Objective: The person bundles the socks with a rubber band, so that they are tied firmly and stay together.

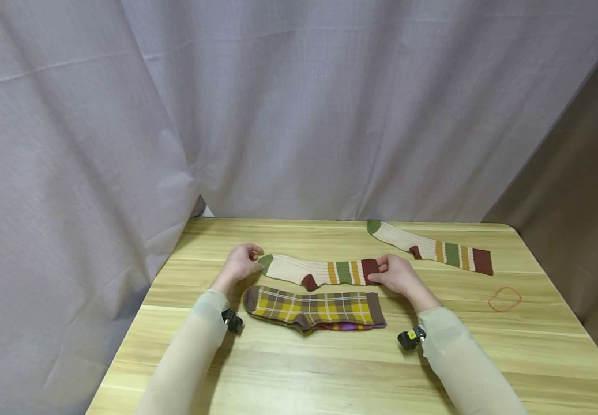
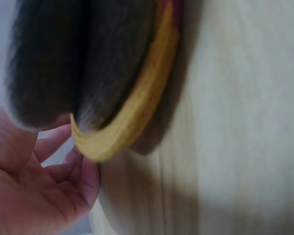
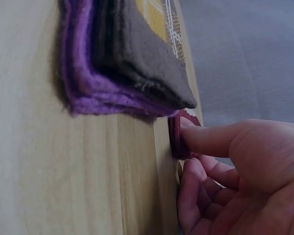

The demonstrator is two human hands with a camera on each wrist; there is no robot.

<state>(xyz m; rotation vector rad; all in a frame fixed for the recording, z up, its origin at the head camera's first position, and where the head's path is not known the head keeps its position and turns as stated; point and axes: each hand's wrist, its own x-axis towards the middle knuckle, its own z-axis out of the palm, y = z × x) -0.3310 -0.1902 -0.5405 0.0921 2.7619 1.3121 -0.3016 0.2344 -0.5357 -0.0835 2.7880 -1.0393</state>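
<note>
A cream ribbed sock (image 1: 344,273) with green toe, maroon heel and cuff, and orange and green stripes stretches between both hands. At its toe, my left hand (image 1: 240,263) holds the tip between thumb and fingers; in the left wrist view a plaid sock (image 2: 120,129) hides that contact. My right hand (image 1: 397,273) pinches the maroon cuff (image 3: 175,137), thumb on top and fingers below. Just nearer lies the yellow-brown plaid sock (image 1: 324,305), on top of a sock with purple edges (image 3: 88,105).
Another striped sock (image 1: 423,245), matching the held one, lies at the back right. A thin orange rubber band (image 1: 504,300) rests on the wooden table (image 1: 304,374) to the right. Grey curtains (image 1: 299,115) hang behind the table.
</note>
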